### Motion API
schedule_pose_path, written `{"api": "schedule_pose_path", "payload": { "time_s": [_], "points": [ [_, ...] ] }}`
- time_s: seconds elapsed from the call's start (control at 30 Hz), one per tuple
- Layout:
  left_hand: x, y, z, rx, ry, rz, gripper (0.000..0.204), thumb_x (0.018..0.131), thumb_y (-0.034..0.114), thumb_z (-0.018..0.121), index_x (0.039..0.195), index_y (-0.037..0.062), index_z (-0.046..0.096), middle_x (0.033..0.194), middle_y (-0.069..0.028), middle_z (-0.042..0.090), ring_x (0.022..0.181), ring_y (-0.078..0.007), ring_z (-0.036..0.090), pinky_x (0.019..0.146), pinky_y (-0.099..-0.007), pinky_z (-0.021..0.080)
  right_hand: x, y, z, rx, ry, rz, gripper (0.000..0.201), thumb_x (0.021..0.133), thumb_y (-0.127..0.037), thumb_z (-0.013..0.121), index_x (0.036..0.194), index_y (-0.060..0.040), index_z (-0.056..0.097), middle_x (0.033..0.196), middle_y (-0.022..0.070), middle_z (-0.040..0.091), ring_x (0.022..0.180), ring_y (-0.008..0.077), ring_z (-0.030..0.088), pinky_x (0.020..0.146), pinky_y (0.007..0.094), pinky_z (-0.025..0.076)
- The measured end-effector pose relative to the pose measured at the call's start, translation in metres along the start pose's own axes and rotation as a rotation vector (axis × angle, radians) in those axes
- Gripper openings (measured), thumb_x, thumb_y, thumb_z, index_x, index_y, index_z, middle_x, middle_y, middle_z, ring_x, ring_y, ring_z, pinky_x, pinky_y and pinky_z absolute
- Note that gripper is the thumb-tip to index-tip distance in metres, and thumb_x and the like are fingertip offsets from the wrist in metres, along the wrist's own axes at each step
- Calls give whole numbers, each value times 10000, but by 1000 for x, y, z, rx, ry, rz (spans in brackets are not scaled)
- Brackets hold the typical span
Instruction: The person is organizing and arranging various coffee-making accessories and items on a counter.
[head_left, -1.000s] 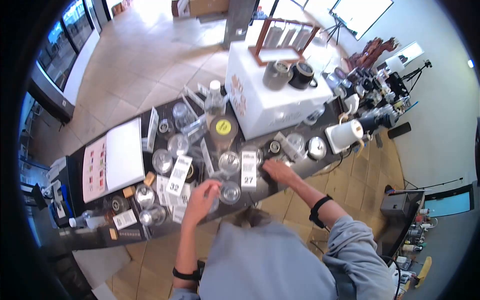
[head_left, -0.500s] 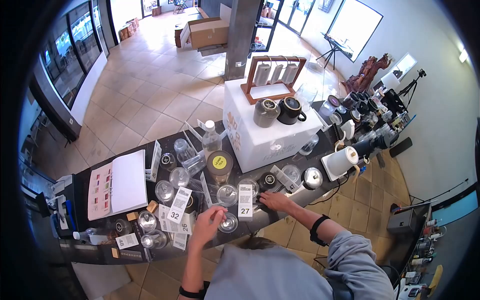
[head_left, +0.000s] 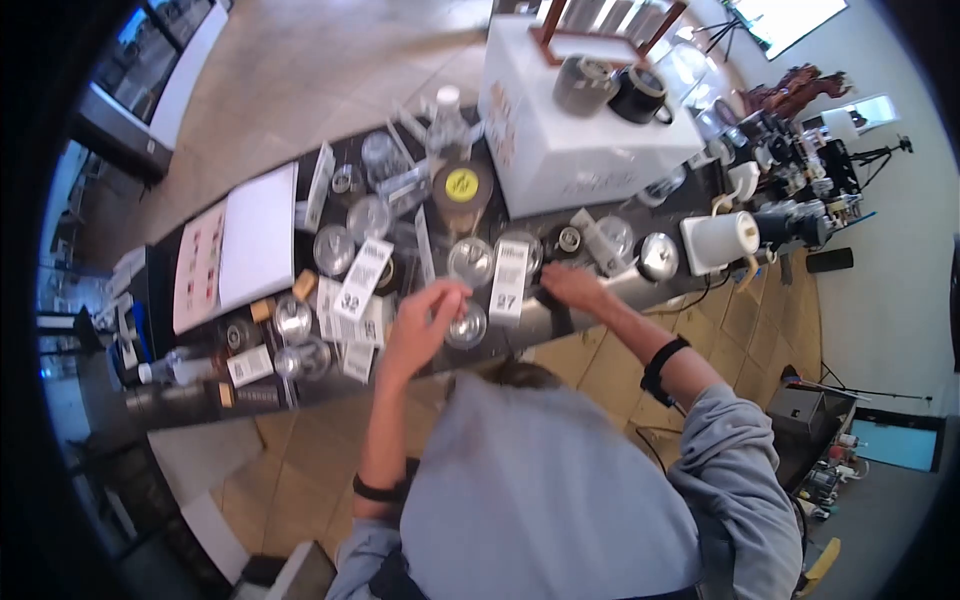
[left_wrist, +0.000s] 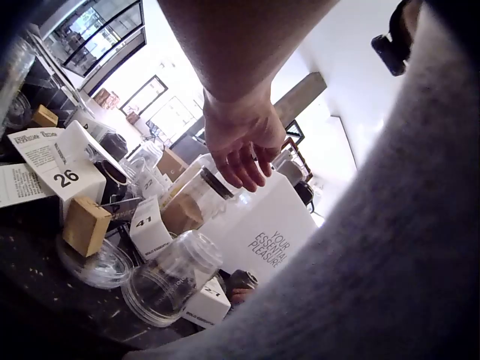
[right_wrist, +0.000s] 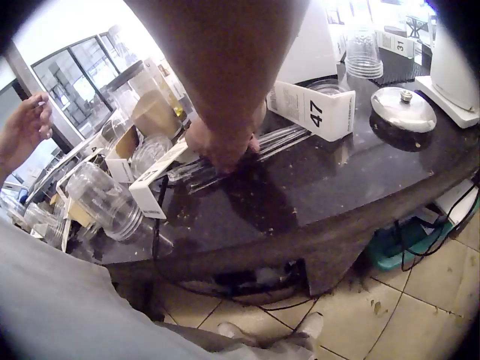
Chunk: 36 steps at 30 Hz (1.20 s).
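A person's left hand [head_left: 422,325] hangs loose-fingered, holding nothing, beside a clear cup [head_left: 466,328] on the dark bench [right_wrist: 330,195]. The right hand [head_left: 575,288], the closer, rests on long clear plastic strips [right_wrist: 285,141] directly beneath it, lying roughly along the near edge toward a card marked 47 [right_wrist: 315,112]; whether its fingers grip cannot be told. The right wrist view shows the strips plainly, the head view hardly. Beyond, a white box [head_left: 590,150] is legible only from the left wrist.
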<state>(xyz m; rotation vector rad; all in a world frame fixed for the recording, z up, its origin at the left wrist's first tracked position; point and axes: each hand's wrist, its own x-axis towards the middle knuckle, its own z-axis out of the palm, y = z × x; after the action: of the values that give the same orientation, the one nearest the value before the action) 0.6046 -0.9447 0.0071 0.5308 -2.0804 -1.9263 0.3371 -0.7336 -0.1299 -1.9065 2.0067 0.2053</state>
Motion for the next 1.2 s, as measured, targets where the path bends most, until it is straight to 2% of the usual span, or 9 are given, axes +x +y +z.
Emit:
{"api": "schedule_pose_path", "payload": {
  "time_s": [0.2,0.27,0.67,0.77,0.83,0.9,1.07,1.1,1.2],
  "points": [
    [-3,-3,4,-51,6,-62,219,1016,174,526,1056,-6,646,829,-37,648,787,-92,611,731,-242,491,-9,-2,3,-17,54,2,223,868,-101,541,1073,-13,558,1153,105,565,1115,269,593,781,363,588],
    [-4,-3,4,-42,-2,-56,232,1026,188,518,1051,-7,642,842,-38,645,787,-95,609,734,-240,499,-11,-1,7,-62,179,-13,192,842,-71,559,1029,-32,544,1059,89,538,1054,242,601,701,335,593],
    [-8,23,57,69,71,-142,231,1019,185,526,1046,-2,658,839,-33,649,805,-91,613,744,-256,498,-5,9,7,47,111,-58,199,886,-165,542,1043,-43,526,1044,103,608,983,267,665,655,417,591],
    [-1,26,106,138,-20,-131,221,983,186,548,1028,-4,650,857,-59,659,780,-162,639,732,-301,498,-4,5,2,65,112,-43,203,881,-170,555,1037,-45,524,986,103,638,960,273,671,657,414,589],
    [5,10,138,287,-192,43,203,953,175,560,999,-4,646,934,-96,651,850,-259,641,764,-358,503,0,5,2,87,104,-39,202,876,-171,568,1030,-47,525,961,103,649,944,277,674,656,407,589],
    [10,-7,150,416,-193,33,198,945,158,568,1009,-12,646,982,-114,639,897,-287,625,799,-366,497,0,6,11,1,177,-155,202,858,-178,606,1001,-52,539,933,109,650,912,278,679,668,390,588],
    [13,-40,156,750,-38,-58,260,921,173,597,1068,-29,669,1176,-190,573,1106,-356,549,961,-435,439,-2,-14,2,-23,194,-158,161,863,-159,604,973,-48,565,919,116,653,885,261,683,680,366,577],
    [12,-41,156,804,-53,-122,307,921,190,602,1105,-46,667,1292,-229,528,1209,-382,497,1024,-447,410,-3,-20,1,-57,186,-138,149,867,-160,599,965,-52,567,911,112,658,864,257,685,666,359,571],
    [11,-43,154,855,-92,-194,333,927,204,599,1121,-60,656,1371,-246,486,1271,-396,458,1059,-466,388,-6,-27,5,-79,256,-117,128,874,-177,584,938,-67,575,855,86,673,786,249,692,639,343,557]
  ]
}}
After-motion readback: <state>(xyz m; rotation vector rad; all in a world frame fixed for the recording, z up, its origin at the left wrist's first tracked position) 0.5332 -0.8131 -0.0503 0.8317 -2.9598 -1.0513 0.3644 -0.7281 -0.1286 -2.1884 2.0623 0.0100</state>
